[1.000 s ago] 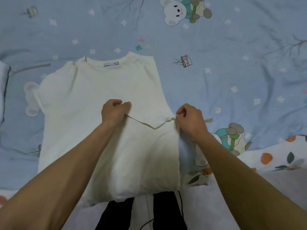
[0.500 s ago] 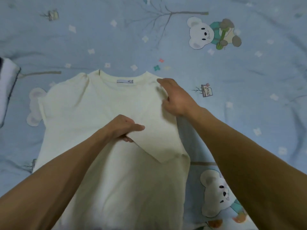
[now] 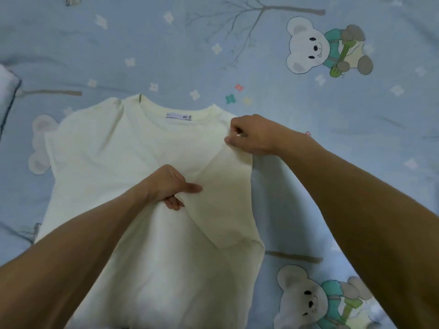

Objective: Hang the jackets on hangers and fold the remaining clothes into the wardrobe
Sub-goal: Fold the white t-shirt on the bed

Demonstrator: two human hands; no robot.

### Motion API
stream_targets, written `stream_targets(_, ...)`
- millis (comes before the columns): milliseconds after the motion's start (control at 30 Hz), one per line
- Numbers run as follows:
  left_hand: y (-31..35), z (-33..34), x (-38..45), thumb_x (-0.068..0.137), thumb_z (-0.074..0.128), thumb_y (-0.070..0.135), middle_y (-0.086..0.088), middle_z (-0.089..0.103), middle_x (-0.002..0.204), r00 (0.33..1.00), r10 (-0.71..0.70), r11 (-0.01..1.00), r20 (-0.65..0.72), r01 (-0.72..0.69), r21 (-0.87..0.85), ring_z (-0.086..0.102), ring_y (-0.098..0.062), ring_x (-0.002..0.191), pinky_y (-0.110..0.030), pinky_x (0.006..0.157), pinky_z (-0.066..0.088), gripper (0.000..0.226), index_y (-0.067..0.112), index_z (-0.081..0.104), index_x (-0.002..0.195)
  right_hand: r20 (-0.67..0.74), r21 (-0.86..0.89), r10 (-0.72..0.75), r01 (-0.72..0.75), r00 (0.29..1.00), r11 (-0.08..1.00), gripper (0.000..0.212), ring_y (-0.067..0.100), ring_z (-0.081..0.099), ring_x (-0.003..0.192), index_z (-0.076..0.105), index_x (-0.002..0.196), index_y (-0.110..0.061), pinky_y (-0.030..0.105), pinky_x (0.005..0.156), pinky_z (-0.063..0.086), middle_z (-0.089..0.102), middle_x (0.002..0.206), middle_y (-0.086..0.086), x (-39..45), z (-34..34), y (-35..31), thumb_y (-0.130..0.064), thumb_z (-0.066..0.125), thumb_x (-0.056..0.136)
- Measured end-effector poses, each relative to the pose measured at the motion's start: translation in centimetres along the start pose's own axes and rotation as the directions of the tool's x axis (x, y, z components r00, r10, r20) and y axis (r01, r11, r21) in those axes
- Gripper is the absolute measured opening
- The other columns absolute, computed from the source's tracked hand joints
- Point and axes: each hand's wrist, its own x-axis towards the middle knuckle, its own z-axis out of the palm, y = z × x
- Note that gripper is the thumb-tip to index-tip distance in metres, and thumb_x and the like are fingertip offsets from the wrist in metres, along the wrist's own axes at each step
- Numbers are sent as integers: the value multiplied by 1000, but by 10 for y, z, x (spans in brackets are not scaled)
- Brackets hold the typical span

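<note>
Since half a second ago our right hand (image 3: pixel 255 136) has gone from lying flat on the shoulder of the cream T-shirt (image 3: pixel 99 167) to pinching it there between thumb and fingers, and the head camera has tipped slightly forward; a second ago both hands were down at the folded sleeve edge. Our left hand (image 3: pixel 169 184) pinches the inner edge of the folded-in sleeve panel (image 3: pixel 223 203), forefinger laid along it, other fingers tucked under the cloth. We judge this to be squaring up the first lengthwise fold, so the shirt is only partly folded and far from the wardrobe.

The shirt lies face down on the blue bear-print bedsheet (image 3: pixel 356 150), collar and neck label (image 3: pixel 178 116) beyond our hands, its unfolded half to the left of our left hand, the fold running between the two hands.

The hem is cut off under our forearms at the bottom edge. A pale thing (image 3: pixel 6 84) at the far left edge is too cropped to name. No jackets, hangers or wardrobe are in view.
</note>
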Motion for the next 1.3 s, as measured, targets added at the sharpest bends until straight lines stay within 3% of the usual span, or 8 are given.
stream_targets(133,-2,1,1,76,84,28,-10,46,39,1000,-9,1000,-11,9,0,60,-26,37,-63,81,55,58,17,43,36,-73,-235,87,-101,994,967,26,31,54,91,47,101,-14,37,74,40,54,99,8,11,5,16,-39,41,103)
stream_targets(333,-5,-1,3,76,84,29,-10,44,39,999,17,1000,-30,-17,-17,60,-28,38,-65,79,54,57,17,42,39,-271,-224,154,-218,950,950,28,33,50,105,49,120,-7,38,79,34,53,116,13,11,46,23,-28,45,102)
stream_targets(433,-14,2,3,76,84,31,-10,44,39,993,70,996,-99,-75,-44,60,-27,39,-60,75,57,57,18,44,38,-407,-420,79,-263,910,869,23,32,56,79,61,93,-5,35,68,39,58,87,13,9,53,13,-6,70,72)
stream_targets(533,-21,6,3,77,83,33,-17,50,42,977,129,988,-170,-142,-67,60,-27,40,-46,61,57,51,12,50,44,-516,-483,-20,-271,856,833,26,28,52,61,60,71,-6,29,58,32,54,71,10,7,48,-2,7,55,50)
stream_targets(733,-31,11,-3,90,70,29,-18,55,46,908,259,934,-330,-322,-153,56,-28,39,-32,45,49,51,9,54,47,-383,-335,110,-249,917,909,37,33,52,97,49,123,-5,33,73,26,48,122,15,-18,47,-48,2,45,88)
stream_targets(1067,-110,-50,-44,97,60,21,-13,64,66,875,196,802,-443,-403,-441,61,-22,57,-28,54,51,29,-1,64,78,-279,-55,143,-165,950,985,22,30,56,95,59,111,-9,38,77,48,57,108,10,-6,126,-168,-13,44,95)
stream_targets(1200,-171,-115,-55,95,61,19,-8,62,60,754,70,763,-653,-462,-452,59,-21,56,-30,56,51,30,5,61,69,-283,43,119,-111,952,993,18,29,55,92,60,103,-9,37,75,47,58,102,10,20,152,-219,-17,46,96)
stream_targets(1300,-206,-161,-51,91,60,22,-5,61,60,647,3,844,-762,-410,-345,55,-16,58,-30,60,49,31,5,60,66,-304,152,149,-106,941,983,15,29,56,90,61,98,-9,40,77,49,61,97,9,41,166,-249,-16,48,93)
